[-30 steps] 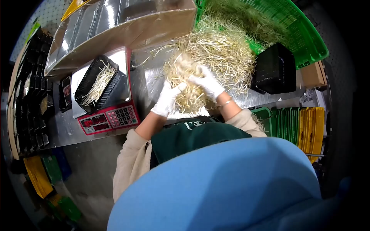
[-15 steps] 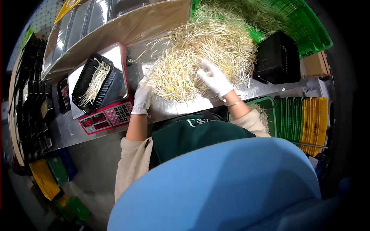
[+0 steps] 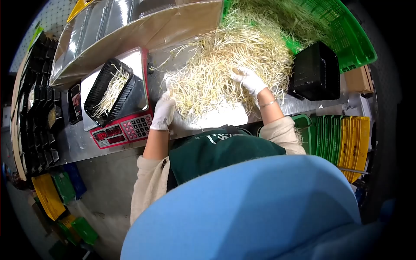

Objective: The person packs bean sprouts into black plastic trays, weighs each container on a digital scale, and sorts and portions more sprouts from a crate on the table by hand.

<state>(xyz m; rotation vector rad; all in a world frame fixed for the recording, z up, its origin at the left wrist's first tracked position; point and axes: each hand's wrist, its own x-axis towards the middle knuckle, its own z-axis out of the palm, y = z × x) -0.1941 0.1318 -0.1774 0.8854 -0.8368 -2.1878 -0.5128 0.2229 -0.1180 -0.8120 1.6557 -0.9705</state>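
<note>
A large loose heap of bean sprouts (image 3: 216, 65) lies on the metal table between my hands. My left hand (image 3: 164, 109), in a white glove, rests at the heap's left edge, fingers extended and partly hidden by sprouts. Also gloved in white, my right hand (image 3: 250, 81) touches the top of the heap on its right side, its fingers apart and slightly curved. To the left, a black plastic tray (image 3: 96, 103) with some sprouts in it sits tilted on a red weighing scale (image 3: 138, 128) with a metal plate.
A green crate (image 3: 353, 39) holding more sprouts stands behind the heap. Black trays (image 3: 315, 71) stand upside down at the right. A cardboard box (image 3: 173, 26) with clear plastic lids is at the back left. Stacked black trays (image 3: 37, 117) line the far left.
My right hand has moved slightly away from my body and rightward over the sprouts. My left hand stays by the heap's left edge. The view has shifted a little.
</note>
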